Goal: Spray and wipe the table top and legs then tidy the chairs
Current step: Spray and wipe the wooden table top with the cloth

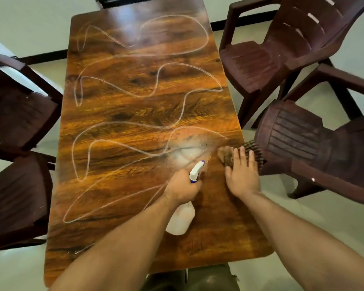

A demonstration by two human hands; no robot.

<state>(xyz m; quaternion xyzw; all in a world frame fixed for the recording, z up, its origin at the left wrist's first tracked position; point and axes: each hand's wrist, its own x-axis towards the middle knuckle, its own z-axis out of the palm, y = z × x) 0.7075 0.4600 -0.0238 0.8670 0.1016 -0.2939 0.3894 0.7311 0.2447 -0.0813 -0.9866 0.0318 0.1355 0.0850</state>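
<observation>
Gripping a white spray bottle [181,221] in the left hand [182,189] over the near end of the wooden table [219,240], pressing a brown cloth [226,156] at its right edge under the right hand [241,174], fingers flat, white scrawled lines [122,95] beyond, brown chairs [282,51] alongside.

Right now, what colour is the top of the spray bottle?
The spray bottle top is white with blue trim, best seen in the head view.

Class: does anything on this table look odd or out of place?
Yes: a white scribbled line loops across most of the table top, and a wet spray patch lies before the spray bottle.
</observation>
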